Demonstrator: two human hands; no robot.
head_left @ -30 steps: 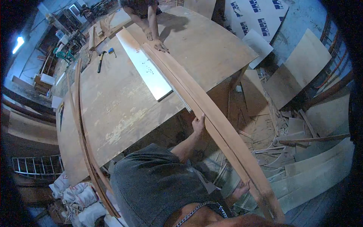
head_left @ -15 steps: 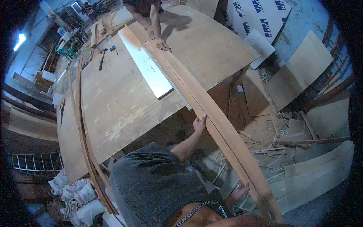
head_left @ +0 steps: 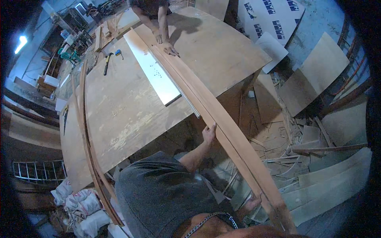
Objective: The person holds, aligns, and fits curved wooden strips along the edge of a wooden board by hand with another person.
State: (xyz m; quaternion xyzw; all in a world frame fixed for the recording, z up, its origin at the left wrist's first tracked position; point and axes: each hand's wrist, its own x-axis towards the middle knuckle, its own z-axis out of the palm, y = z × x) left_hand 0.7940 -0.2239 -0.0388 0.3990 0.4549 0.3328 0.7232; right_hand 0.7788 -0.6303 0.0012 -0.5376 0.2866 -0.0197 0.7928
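Observation:
A long brown wooden board (head_left: 234, 144) with a lengthwise groove runs from the workbench out past its near edge to the lower right. My left hand (head_left: 209, 133) grips its left edge just beyond the bench, thumb on top and fingers underneath. Farther down, my right hand (head_left: 253, 202) holds the same edge close to the near end, its fingers partly hidden below. On the bench, a co-worker's hands (head_left: 170, 50) press on the far part of the board. A thin metal strip (head_left: 185, 100) lies along the board's left side, next to a white panel (head_left: 152, 71) dotted with small dark specks.
The plywood bench top (head_left: 119, 103) carries a hammer (head_left: 107, 63), a blue tape measure (head_left: 118, 52) and long wooden strips (head_left: 84, 115) at the left. Wood scraps (head_left: 285, 158) cover the floor at right, near leaning sheets (head_left: 313, 75). White sacks (head_left: 85, 202) sit lower left.
The co-worker's hands have moved very slightly toward me, and the metal strip's near end sits a little lower. My own hands keep their grip in nearly the same places.

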